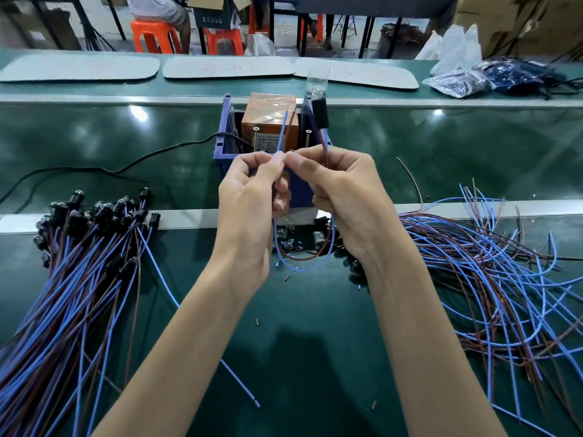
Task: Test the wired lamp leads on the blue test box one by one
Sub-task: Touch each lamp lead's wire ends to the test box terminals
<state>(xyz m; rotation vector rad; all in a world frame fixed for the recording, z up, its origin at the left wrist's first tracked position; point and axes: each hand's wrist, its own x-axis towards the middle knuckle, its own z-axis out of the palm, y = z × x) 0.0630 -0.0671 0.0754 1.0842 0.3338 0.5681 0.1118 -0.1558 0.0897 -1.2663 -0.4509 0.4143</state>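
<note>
Between the forearms the green worktop [299,357] lies open, with one loose wire [239,383] and scattered sleeve bits on it; a heap of socketed leads [79,279] crowds the left edge and a tangle of bare wires [492,263] the right, leaving a lane down the middle; a metal rail [189,217] crosses under the wrists. The left hand [249,197] pinches the upright blue end of a lead [284,130]; the right hand [344,197] pinches the same lead's other run, which rises to a black socket [320,111] with a clear bulb; the slack loops below both hands. Just behind them stands the blue box [224,137] holding an orange block [271,118]; a black cable [79,168] runs off left from it; farther back lie grey mats [79,69], plastic bags [457,80] and orange stools [154,36].
</note>
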